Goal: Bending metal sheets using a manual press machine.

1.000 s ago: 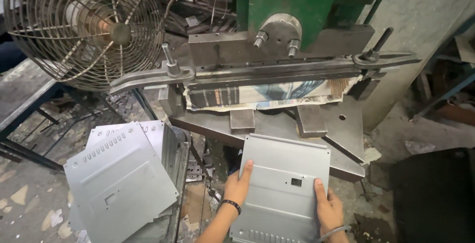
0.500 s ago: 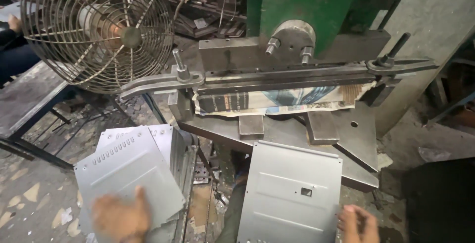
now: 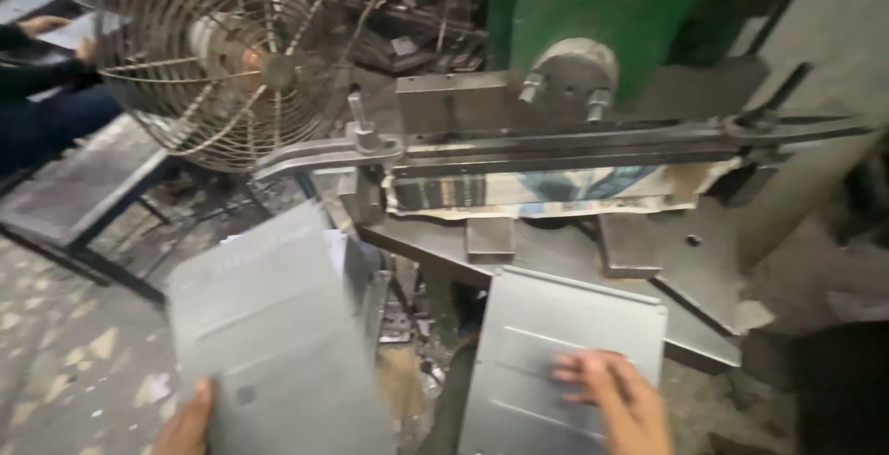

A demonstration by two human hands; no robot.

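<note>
— Gripping what, left hand?
— Clamped on lower edge of grey sheet-metal panel, lifted.
— Right hand?
— Spread flat, pressing second panel, just below press bed.

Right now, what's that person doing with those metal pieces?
A person works at a green machine. Their right hand lies flat on a grey sheet by the machine's table. Their left hand grips another sheet at its lower edge, off to the left. A fan stands behind.
</note>
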